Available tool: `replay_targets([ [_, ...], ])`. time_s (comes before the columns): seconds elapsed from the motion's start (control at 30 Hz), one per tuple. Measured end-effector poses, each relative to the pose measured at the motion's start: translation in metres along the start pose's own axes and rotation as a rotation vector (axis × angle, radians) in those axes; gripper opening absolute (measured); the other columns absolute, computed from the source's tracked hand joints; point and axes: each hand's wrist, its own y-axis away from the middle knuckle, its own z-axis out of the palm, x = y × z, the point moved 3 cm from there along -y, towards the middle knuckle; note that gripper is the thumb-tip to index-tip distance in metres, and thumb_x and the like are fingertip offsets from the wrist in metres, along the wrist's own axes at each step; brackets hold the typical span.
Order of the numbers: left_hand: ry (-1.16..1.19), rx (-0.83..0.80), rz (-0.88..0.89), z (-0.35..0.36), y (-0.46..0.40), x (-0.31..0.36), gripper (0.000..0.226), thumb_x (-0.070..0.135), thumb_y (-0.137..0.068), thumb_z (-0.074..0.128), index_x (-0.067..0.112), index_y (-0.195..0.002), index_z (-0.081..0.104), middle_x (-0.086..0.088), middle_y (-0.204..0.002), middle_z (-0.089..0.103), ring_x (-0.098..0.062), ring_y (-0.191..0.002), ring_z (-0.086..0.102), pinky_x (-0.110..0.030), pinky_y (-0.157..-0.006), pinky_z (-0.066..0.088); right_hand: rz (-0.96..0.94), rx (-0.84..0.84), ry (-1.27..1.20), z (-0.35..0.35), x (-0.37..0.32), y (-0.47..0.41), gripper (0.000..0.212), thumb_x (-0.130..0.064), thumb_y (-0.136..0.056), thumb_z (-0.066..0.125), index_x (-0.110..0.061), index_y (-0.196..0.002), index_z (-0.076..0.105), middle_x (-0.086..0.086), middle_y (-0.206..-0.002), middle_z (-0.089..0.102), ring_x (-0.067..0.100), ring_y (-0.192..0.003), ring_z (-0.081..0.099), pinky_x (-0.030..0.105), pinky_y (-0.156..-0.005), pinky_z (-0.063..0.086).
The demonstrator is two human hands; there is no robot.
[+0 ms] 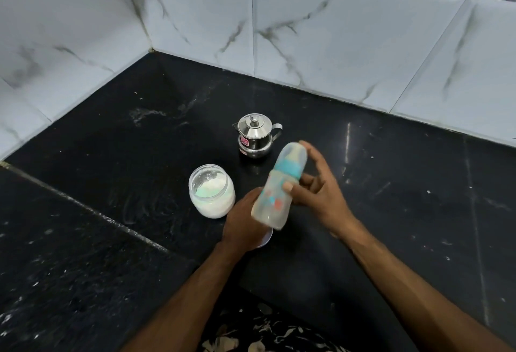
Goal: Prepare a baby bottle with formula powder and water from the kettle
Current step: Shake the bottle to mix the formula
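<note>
Bottle [275, 187], a clear baby bottle with a teal collar and a clear cap over its teat, is held tilted above the counter, its top leaning up and to the right; I cannot tell what is inside. Left of it an open jar [211, 190] stands partly filled with white powder. Behind, a small steel kettle [254, 136] sits lidded, its handle to the right. All rest on a black stone counter [111, 156] streaked with pale dust, in a corner of white marbled wall tiles [335, 30]. The left hand [245, 222] is wrapped around the bottle's lower body, over a round clear lid [266, 238] on the counter. The right hand [318, 184] steadies the bottle, thumb on its side, forefinger at the cap, other fingers loose.
</note>
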Motion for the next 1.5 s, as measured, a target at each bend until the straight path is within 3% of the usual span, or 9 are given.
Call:
replay_targets([
  [0.23,-0.227,-0.053,0.056,0.006,-0.004,-0.003,0.035,0.025,-0.092,0.057,0.011,-0.124,0.062,-0.004,-0.127,0.061,-0.016,-0.12,0.054,-0.018,-0.102,0.031,-0.135,0.37,-0.251,-0.027,-0.022,-0.019,0.07,-0.014,-0.088,0.068,-0.025,-0.147,0.031,0.001,-0.105,0.073,0.028,-0.097,0.071,0.044,-0.073,0.06],
  [0.4,-0.046,-0.016,-0.041,0.0,-0.002,0.0,0.038,0.041,-0.077,0.058,0.039,-0.114,0.053,0.027,-0.104,0.063,-0.004,-0.096,0.059,-0.014,-0.082,0.044,0.029,-0.007,0.01,0.003,0.001,0.005,0.077,-0.014,-0.079,0.074,-0.038,-0.141,0.035,0.013,-0.111,0.073,0.03,-0.1,0.072,0.04,-0.074,0.06],
  [0.63,-0.236,-0.027,0.059,0.003,-0.004,0.0,0.033,0.021,-0.087,0.063,0.013,-0.119,0.063,-0.003,-0.118,0.065,-0.019,-0.111,0.059,-0.022,-0.094,0.04,-0.11,0.25,-0.139,-0.016,-0.018,-0.012,0.071,-0.016,-0.084,0.07,-0.03,-0.143,0.034,0.004,-0.103,0.075,0.027,-0.093,0.073,0.048,-0.073,0.061],
  [0.8,0.129,-0.035,-0.128,-0.006,0.003,0.004,0.058,0.026,-0.069,0.067,0.06,-0.112,0.05,0.042,-0.098,0.059,0.001,-0.091,0.056,0.001,-0.072,0.039,0.029,-0.08,0.059,0.008,0.0,0.001,0.079,-0.013,-0.078,0.078,-0.041,-0.14,0.038,0.021,-0.121,0.067,0.036,-0.107,0.068,0.044,-0.078,0.059],
  [0.97,-0.264,-0.03,0.077,0.003,-0.004,0.003,0.034,0.022,-0.089,0.063,0.011,-0.122,0.063,-0.007,-0.121,0.064,-0.021,-0.115,0.057,-0.026,-0.097,0.039,-0.087,0.22,-0.101,-0.01,-0.023,-0.013,0.076,-0.019,-0.082,0.073,-0.03,-0.145,0.031,0.011,-0.109,0.073,0.036,-0.099,0.071,0.053,-0.076,0.059],
  [1.13,0.146,-0.058,-0.075,-0.002,0.006,-0.001,0.048,0.042,-0.065,0.061,0.063,-0.107,0.052,0.033,-0.103,0.063,-0.002,-0.093,0.062,-0.018,-0.084,0.05,0.022,-0.149,0.101,0.016,0.0,0.005,0.076,-0.006,-0.08,0.076,-0.042,-0.137,0.04,0.018,-0.115,0.07,0.033,-0.103,0.07,0.038,-0.076,0.059],
  [1.23,-0.084,0.038,0.017,0.0,-0.001,0.001,0.032,0.027,-0.082,0.061,0.026,-0.114,0.064,-0.002,-0.109,0.069,-0.017,-0.103,0.059,-0.021,-0.091,0.04,-0.055,0.13,-0.044,-0.002,-0.017,-0.009,0.075,-0.014,-0.078,0.072,-0.033,-0.141,0.036,0.014,-0.11,0.072,0.032,-0.098,0.071,0.045,-0.073,0.06],
  [1.33,-0.257,-0.019,0.086,0.006,-0.005,-0.001,0.035,0.027,-0.089,0.057,0.011,-0.12,0.063,-0.006,-0.12,0.065,-0.02,-0.112,0.059,-0.019,-0.097,0.035,-0.097,0.247,-0.139,-0.01,-0.023,-0.012,0.07,-0.018,-0.081,0.069,-0.031,-0.141,0.035,0.008,-0.104,0.074,0.031,-0.095,0.071,0.051,-0.077,0.057],
  [1.5,0.09,-0.07,-0.062,0.0,0.005,-0.005,0.048,0.042,-0.067,0.06,0.055,-0.113,0.055,0.029,-0.103,0.064,-0.008,-0.097,0.063,-0.015,-0.083,0.048,0.019,-0.108,0.089,0.013,-0.001,0.006,0.081,-0.005,-0.079,0.076,-0.033,-0.143,0.034,0.017,-0.114,0.07,0.032,-0.103,0.07,0.039,-0.077,0.059],
])
